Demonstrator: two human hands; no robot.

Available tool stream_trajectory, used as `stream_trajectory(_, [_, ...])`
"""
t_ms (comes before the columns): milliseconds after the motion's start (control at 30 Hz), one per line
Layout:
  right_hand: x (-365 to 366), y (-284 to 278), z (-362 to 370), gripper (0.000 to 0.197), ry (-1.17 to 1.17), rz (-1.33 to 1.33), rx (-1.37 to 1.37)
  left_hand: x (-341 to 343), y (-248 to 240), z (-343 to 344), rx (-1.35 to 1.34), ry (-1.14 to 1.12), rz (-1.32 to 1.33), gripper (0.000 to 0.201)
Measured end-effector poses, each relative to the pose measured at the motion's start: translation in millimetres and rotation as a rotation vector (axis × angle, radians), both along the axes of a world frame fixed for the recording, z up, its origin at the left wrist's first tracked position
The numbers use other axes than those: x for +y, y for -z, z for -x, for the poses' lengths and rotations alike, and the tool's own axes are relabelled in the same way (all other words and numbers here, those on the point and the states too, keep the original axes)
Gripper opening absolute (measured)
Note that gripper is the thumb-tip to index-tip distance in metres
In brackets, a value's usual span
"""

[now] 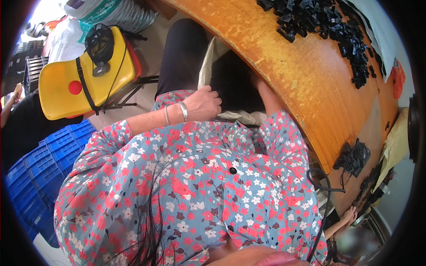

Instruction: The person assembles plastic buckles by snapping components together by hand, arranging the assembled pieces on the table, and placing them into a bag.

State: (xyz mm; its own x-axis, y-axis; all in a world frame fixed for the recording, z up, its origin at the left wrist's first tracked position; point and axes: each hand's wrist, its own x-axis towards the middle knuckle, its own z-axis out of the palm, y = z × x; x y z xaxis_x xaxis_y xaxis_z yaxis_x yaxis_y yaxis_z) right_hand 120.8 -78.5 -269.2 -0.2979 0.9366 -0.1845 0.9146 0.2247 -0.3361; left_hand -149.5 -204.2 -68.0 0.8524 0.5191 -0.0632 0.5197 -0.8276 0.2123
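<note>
Over my lap lies a pale woven sack (205, 71), its mouth open and its inside very dark. My left hand (205, 104) is closed on the sack's near left rim, with a bracelet and a bangle at the wrist. My right forearm (270, 99) reaches down beside the table edge into the dark opening. Shadow and the table hide the fingers of my right hand, so what they touch cannot be seen. The black contents of the sack are too dark to make out singly.
A curved wooden table (288, 84) bears a heap of small black plastic parts (310, 20) and a bundled black cable (353, 157). At left stand a yellow chair (57, 88) holding a black fan (99, 43) and blue crates (49, 155). Another person's hands (349, 217) show at lower right.
</note>
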Motion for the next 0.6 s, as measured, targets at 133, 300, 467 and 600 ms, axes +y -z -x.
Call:
stream_trajectory(133, [-40.1, 4.8, -18.2, 0.07, 0.196, -0.144, -0.123, 14.6, -29.7, -14.0, -0.009, 0.062, 0.032, 0.008])
stream_trajectory(300, [-108.3, -111.6, -45.2, 0.075, 0.13, 0.471, -0.062, 20.6, -59.8, -67.8, -0.303, 0.116, 0.47, 0.013])
stream_trajectory(467, [-148.3, -191.2, -36.6, 0.053, 0.066, 0.159, 0.331, 98.6, -136.6, -105.3, -0.706, -0.283, -0.013, 0.027])
stream_trajectory(600, [-176.0, -271.8, -38.6, 0.043, -0.042, 0.017, 0.498, 157.9, -135.2, -130.8, -0.673, -0.393, -0.192, 0.069])
